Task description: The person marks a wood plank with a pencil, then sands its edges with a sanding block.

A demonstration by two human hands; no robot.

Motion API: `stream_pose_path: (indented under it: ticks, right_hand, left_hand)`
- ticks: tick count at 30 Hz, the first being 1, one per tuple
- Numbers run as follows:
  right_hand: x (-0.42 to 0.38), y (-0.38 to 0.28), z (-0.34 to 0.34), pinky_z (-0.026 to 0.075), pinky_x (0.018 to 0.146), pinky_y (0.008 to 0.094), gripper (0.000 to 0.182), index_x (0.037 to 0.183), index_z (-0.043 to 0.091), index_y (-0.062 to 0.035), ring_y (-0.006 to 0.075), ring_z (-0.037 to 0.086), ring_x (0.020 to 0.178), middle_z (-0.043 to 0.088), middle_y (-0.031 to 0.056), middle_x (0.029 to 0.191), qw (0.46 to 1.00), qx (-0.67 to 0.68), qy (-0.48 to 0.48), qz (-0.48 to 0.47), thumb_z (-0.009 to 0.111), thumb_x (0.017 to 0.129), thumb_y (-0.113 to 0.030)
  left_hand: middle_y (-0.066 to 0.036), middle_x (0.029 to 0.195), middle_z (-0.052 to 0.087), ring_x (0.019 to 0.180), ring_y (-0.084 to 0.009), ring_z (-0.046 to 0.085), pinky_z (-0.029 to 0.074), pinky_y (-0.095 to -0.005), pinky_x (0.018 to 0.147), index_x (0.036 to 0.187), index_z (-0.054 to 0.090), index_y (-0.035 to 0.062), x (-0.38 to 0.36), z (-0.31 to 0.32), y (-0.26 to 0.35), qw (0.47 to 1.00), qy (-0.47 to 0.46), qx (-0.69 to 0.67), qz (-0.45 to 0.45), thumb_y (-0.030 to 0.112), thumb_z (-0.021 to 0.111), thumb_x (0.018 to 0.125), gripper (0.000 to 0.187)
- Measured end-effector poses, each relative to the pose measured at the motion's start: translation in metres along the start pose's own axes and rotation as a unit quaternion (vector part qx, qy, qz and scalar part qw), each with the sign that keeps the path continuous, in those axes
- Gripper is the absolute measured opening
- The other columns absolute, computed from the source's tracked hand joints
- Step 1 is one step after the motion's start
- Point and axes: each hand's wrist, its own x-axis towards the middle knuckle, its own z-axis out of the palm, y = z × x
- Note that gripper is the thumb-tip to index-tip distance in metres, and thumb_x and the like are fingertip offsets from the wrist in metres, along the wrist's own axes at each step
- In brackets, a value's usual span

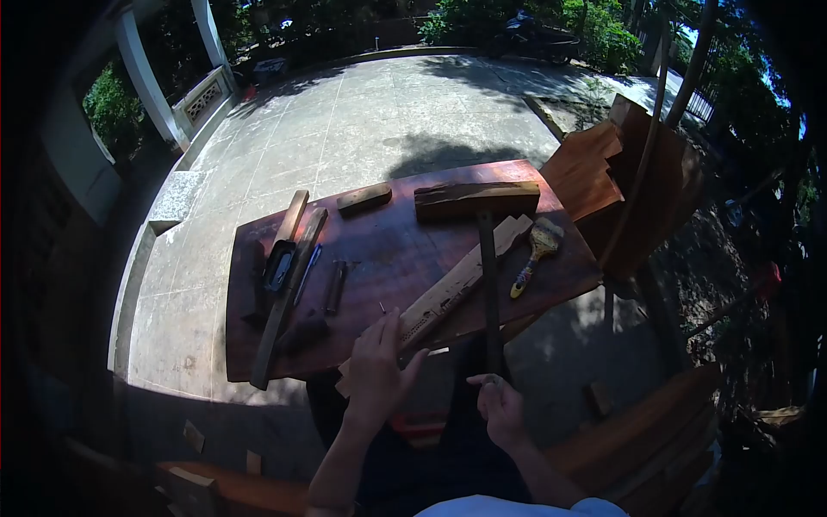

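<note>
My left hand [379, 366] lies across the lower part of a long pale wooden board [452, 286] with small dark marks. Its fingers are on the board's left side and its thumb on the right. A thin, nail-like piece [382, 307] shows by the fingertips. A dark straight strip [490, 289] crosses the board, its upper end meeting a thick wooden block [476, 202]. Just below the strip's lower end is my right hand [500, 405], closed, fingers curled; what it holds, if anything, is hidden. A paintbrush [537, 255] with a yellow-patterned handle lies right of the strip.
On the reddish table [379, 246] lie a small wood block [364, 199], a long dark wooden bar [289, 297], a blue pen [307, 274] and a black tray-like object [278, 264]. Large wooden slabs [586, 168] stand beyond the right edge. Wood scraps [194, 437] lie on the ground.
</note>
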Motion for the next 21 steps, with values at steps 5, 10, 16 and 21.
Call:
stream_pose_path:
  ticks: [5,10,16,21]
  right_hand:
    - [-0.009,0.01,-0.002,0.03,0.056,0.0221,0.035,0.127,0.073,-0.0029,-0.0019,0.037,0.063,0.043,-0.0118,0.071,1.0,-0.011,-0.006,0.026,0.05,0.12,-0.028]
    - [-0.009,0.014,0.001,0.034,0.055,0.0247,0.032,0.125,0.073,-0.0019,0.0001,0.043,0.063,0.047,-0.0073,0.069,0.998,-0.068,-0.006,0.013,0.052,0.119,-0.025]
    - [-0.005,0.014,0.009,0.043,0.056,0.0322,0.025,0.12,0.073,-0.0029,0.011,0.059,0.061,0.059,0.0073,0.07,0.98,-0.195,-0.052,0.003,0.054,0.116,-0.019]
    - [0.004,0.02,0.024,0.052,0.062,0.0393,0.024,0.114,0.072,-0.0028,0.0281,0.074,0.07,0.071,0.0162,0.08,0.962,-0.26,-0.07,-0.038,0.056,0.115,-0.021]
  left_hand:
    - [-0.018,0.125,0.071,0.115,-0.0391,0.068,0.053,-0.0507,0.1,0.143,0.064,-0.0001,0.008,0.007,-0.011,0.996,-0.053,0.04,-0.052,0.021,0.089,0.086,0.066]
    - [-0.016,0.118,0.069,0.111,-0.0355,0.066,0.053,-0.0476,0.098,0.143,0.064,-0.002,0.007,-0.007,-0.022,0.998,-0.045,0.029,-0.019,0.02,0.087,0.087,0.065]
    - [-0.016,0.121,0.07,0.112,-0.0359,0.067,0.055,-0.0472,0.097,0.143,0.065,0.0008,-0.015,-0.033,-0.04,0.998,-0.055,0.039,-0.017,0.016,0.09,0.083,0.067]
    - [-0.016,0.125,0.067,0.114,-0.0352,0.066,0.055,-0.0465,0.099,0.146,0.064,0.0017,-0.018,-0.047,-0.042,0.995,-0.087,0.028,-0.029,0.014,0.09,0.081,0.071]
